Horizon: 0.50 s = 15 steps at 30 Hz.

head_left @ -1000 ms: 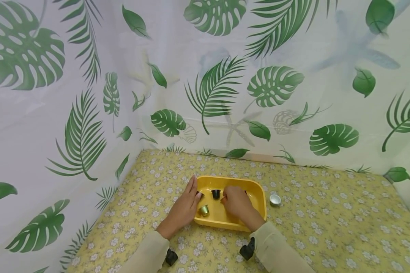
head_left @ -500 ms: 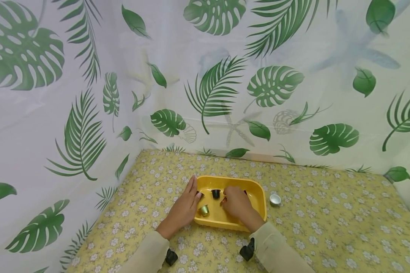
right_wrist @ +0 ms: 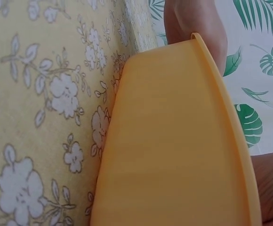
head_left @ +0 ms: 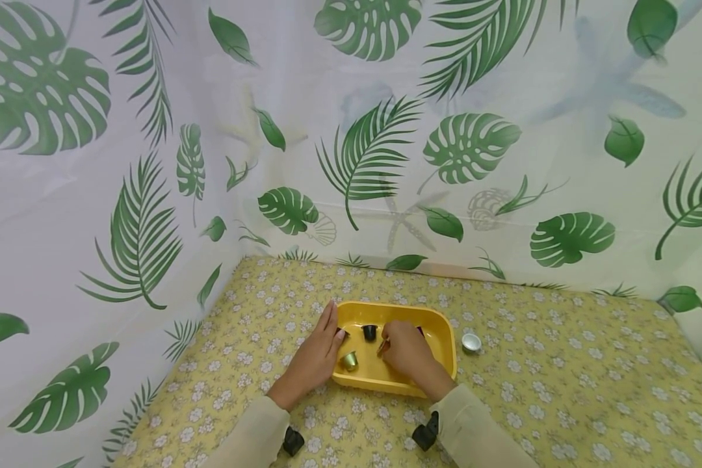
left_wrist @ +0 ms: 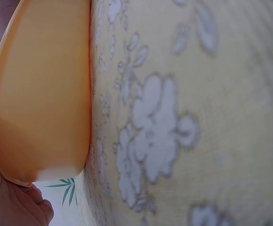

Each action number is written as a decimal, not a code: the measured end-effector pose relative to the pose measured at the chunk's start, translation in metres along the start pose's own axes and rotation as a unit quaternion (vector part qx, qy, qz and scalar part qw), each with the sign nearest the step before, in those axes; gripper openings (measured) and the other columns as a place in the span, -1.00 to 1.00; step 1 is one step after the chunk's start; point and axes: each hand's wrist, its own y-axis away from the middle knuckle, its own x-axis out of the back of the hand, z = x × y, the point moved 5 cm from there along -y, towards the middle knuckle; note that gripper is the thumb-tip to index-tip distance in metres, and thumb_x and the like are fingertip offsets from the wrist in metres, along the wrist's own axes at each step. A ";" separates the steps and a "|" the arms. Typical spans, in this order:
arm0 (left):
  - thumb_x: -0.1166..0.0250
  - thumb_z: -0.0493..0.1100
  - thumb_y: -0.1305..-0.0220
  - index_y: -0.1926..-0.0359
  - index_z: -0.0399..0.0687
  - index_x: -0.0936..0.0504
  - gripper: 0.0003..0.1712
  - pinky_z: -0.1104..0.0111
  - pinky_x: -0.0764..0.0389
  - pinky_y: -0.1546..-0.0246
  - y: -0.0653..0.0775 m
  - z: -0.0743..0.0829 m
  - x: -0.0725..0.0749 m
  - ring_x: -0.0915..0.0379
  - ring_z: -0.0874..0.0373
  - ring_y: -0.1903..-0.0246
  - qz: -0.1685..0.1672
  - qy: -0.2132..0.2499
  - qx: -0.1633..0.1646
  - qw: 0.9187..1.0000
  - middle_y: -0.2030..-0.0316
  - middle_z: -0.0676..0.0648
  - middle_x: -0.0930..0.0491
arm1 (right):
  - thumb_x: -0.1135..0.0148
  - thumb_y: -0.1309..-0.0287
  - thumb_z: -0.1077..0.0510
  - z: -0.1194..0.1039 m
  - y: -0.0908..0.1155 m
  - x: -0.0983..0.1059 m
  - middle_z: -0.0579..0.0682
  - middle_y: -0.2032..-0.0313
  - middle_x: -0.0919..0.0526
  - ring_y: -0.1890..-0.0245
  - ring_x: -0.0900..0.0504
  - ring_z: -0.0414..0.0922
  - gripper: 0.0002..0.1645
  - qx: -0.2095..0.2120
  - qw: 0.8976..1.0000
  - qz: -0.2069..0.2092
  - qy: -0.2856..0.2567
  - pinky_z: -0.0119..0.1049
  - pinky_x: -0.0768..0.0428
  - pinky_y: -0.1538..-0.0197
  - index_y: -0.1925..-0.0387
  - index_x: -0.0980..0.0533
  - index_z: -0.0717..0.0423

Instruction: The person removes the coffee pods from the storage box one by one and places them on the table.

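Note:
A yellow plastic tray [head_left: 386, 387] stands on the floral cloth. My left hand [head_left: 314, 354] grips its left side, thumb over the rim and fingers along the outer wall. Inside the tray, my right hand [head_left: 408, 348] pinches a small copper-brown coffee capsule [head_left: 381, 347], mostly hidden by the fingers. A black coffee capsule [head_left: 370, 332] lies to the left of that hand, by the back wall. Nearer the front left is a gold-green coffee capsule [head_left: 350, 361]. Dark bits of other items peek out beside my left thumb and behind the right hand.
A silver coffee capsule [head_left: 470, 342] sits outside the tray on its right, on the yellow flowered cloth [head_left: 567, 377]. White leaf-print sheeting [head_left: 380, 162] rises behind and to the left. Both wrists carry black camera mounts.
The right fingers shift slightly and the copper-brown capsule turns between them. My left hand, the tray and the other capsules stay where they were.

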 end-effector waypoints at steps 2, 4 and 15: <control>0.19 0.00 -0.69 -0.62 -0.11 0.24 -0.30 0.03 -0.15 -0.47 0.000 -0.001 0.000 0.16 -0.03 -0.56 -0.001 0.001 0.000 1.000 -0.61 -0.03 0.39 | -0.42 -0.01 0.49 0.001 0.002 0.000 -0.07 0.53 -0.59 0.56 -0.33 -0.17 -0.75 -0.004 1.000 0.002 0.001 -0.30 -0.24 0.46 0.52 -0.56 0.14; 0.20 0.00 -0.69 -0.61 -0.11 0.24 -0.30 0.04 -0.15 -0.47 0.000 -0.001 -0.001 0.17 -0.03 -0.56 -0.001 -0.003 -0.001 1.000 -0.61 -0.03 0.39 | -0.43 -0.03 0.46 0.001 0.004 0.001 0.00 0.41 -0.68 0.49 -0.48 -0.15 -0.83 -0.006 1.000 0.004 0.000 -0.29 -0.39 0.41 0.33 -0.68 0.21; 0.24 0.04 -0.69 -0.62 -0.11 0.26 -0.30 0.05 -0.16 -0.47 -0.001 -0.005 -0.003 0.16 -0.02 -0.56 -0.001 -0.013 -0.004 1.000 -0.61 -0.02 0.39 | -0.49 -0.05 0.39 0.007 0.011 0.007 -0.05 0.34 -0.72 0.29 -0.67 -0.08 -0.69 -0.007 0.999 0.010 -0.044 -0.09 -0.68 0.14 0.11 -0.68 0.28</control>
